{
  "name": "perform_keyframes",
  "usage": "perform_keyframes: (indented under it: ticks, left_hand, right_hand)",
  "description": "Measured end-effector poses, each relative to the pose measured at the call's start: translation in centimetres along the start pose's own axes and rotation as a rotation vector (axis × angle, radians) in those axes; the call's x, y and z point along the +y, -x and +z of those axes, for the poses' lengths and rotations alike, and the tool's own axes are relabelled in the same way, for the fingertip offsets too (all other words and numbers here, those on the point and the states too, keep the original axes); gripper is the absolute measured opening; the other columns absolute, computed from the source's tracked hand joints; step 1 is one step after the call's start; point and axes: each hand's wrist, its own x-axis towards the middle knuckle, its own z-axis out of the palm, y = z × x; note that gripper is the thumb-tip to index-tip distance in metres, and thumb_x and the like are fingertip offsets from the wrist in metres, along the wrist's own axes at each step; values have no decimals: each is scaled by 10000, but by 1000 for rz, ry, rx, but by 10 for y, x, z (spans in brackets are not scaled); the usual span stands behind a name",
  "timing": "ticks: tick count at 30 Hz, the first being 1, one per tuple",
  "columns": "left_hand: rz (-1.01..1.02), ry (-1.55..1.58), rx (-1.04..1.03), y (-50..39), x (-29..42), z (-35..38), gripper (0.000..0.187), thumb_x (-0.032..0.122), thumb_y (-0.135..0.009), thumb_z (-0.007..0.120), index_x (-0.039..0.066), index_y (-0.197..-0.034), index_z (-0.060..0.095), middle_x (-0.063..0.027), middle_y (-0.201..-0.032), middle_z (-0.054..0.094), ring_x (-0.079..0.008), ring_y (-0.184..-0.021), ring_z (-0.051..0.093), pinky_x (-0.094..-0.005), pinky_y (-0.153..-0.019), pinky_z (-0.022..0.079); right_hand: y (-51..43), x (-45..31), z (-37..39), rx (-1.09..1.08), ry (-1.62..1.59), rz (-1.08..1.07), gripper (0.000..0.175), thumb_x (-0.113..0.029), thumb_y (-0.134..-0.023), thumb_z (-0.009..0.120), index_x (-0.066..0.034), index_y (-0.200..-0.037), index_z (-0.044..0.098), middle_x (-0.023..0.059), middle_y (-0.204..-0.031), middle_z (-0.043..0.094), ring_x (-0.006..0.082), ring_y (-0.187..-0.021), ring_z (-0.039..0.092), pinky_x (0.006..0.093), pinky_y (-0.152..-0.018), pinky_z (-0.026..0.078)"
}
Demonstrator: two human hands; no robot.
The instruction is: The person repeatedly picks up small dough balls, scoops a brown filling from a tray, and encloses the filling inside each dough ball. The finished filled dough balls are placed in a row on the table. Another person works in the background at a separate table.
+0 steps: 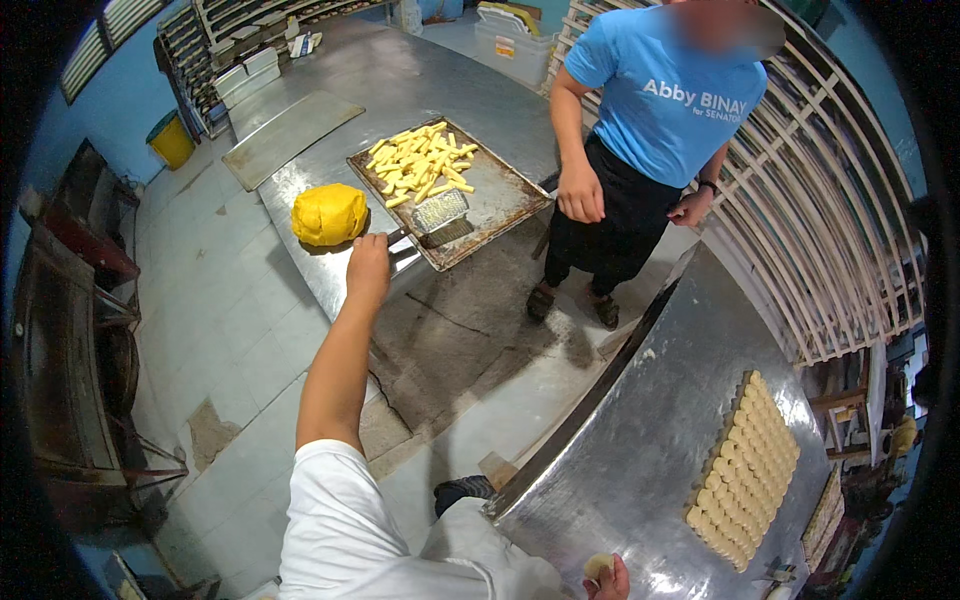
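Observation:
My left hand [369,268] reaches out and grips the dark handle of a metal grater [441,211]. The grater's perforated face lies over a worn baking tray [499,206]. Yellow sticks, perhaps cheese [420,159], are heaped on the far left part of that tray. Just left of my hand sits a large ball of deep yellow dough [330,214], directly on the metal table. At the bottom edge my right hand [613,583], partly cut off, holds a small pale dough piece [598,565] by the near metal worktop.
Rows of pale dough pieces [746,472] lie on the near metal worktop [622,442]. A person in a blue shirt [664,97] stands between this worktop and the far steel table [450,82]. A flat metal sheet [292,139] overhangs that table's left edge. Slatted racks [810,187] line the right.

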Motion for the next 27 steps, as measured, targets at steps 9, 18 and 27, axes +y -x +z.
perform_keyframes:
  ticks: [9, 18, 27]
  left_hand:
    - [-134, -28, -46, 45, -47, -34, 259, 25, -812, 628, 11, -1070, 613, -168, -1034, 612, -363, -983, 565, -449, -862, 494]
    - [-184, -92, -153, 56, -56, -33, 221, 13, -833, 614, 10, -1053, 606, -167, -1048, 618, -355, -1004, 563, -436, -890, 486]
    - [-251, -115, -271, 41, -58, -31, 196, 49, -840, 604, -3, -1023, 652, -188, -1050, 639, -370, -1013, 576, -448, -886, 500]
  right_hand:
    - [-8, -2, 14, 120, -708, 354, 480, -200, -992, 602, -70, -1432, 457, 98, -1284, 555, 205, -1117, 580, 311, -814, 553]
    - [-10, -8, 24, 182, -702, 401, 541, -310, -978, 624, -110, -1450, 449, 80, -1244, 592, 202, -1048, 604, 316, -796, 537]
    - [-1, -3, 23, 186, -698, 423, 527, -281, -978, 613, -95, -1446, 457, 77, -1221, 608, 202, -1047, 604, 332, -809, 529]
